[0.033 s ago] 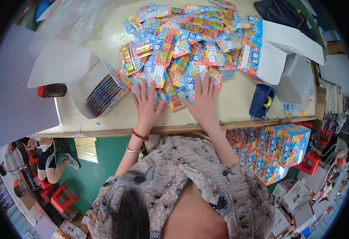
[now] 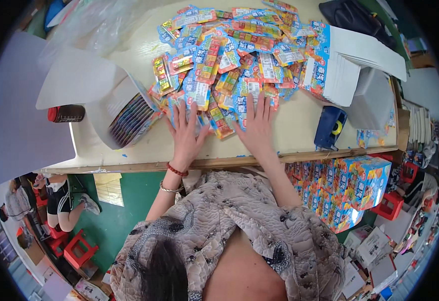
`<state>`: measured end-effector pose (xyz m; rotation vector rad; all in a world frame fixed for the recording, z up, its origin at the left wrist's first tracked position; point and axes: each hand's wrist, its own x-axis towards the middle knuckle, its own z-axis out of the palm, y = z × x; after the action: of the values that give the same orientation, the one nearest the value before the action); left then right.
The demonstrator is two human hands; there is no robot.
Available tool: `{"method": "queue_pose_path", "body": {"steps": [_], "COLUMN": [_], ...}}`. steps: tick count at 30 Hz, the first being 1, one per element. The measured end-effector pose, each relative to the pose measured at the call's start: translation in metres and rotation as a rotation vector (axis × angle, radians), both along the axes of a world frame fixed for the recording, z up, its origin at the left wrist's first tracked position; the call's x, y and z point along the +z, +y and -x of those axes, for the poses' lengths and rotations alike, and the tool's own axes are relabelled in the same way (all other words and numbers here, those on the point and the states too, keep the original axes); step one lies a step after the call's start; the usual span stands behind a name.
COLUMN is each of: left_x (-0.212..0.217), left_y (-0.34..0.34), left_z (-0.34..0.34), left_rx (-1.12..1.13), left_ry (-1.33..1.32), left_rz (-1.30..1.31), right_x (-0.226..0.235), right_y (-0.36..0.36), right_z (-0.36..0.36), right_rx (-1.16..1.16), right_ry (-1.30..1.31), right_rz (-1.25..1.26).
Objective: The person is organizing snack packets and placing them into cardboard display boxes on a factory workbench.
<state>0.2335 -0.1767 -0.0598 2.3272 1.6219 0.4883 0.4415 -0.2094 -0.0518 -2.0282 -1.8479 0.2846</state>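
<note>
Both hands are lying flat, fingers spread, on the near edge of a big pile of colourful flat packets (image 2: 234, 55) on the pale table (image 2: 289, 135). The left hand (image 2: 185, 135) is wearing a red bracelet (image 2: 177, 170). The right hand (image 2: 257, 128) is resting near a blue tape dispenser (image 2: 330, 128).

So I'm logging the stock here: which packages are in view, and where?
Packets: heaped mid-table under both hands, flat, blue, orange and yellow.
Cartons: stacked below the table edge, right, blue boxes.
Flat cartons: right of the heap, white with blue edges.
Left hand and right hand press the heap.
</note>
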Motion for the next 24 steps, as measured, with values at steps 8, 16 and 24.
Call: {"method": "queue_pose_path", "body": {"steps": [8,16,24], "left_x": [0.015,0.003,-0.007], "left_y": [0.087,0.157,0.132], "left_z": [-0.028,-0.046,-0.026], "left_rx": [0.051,0.208,0.362], "left_ry": [-0.599,-0.38,-0.297], "left_rz": [-0.074,0.165,-0.086], "right_x": [0.042,0.029,-0.005], "right_y": [0.004,0.099,0.134], "right_z": [-0.054,-0.033,-0.01], "right_rx": [-0.265,-0.316,-0.188], "right_ry": [0.167,0.529,0.694], "right_rz": [0.14,-0.301,-0.299]}}
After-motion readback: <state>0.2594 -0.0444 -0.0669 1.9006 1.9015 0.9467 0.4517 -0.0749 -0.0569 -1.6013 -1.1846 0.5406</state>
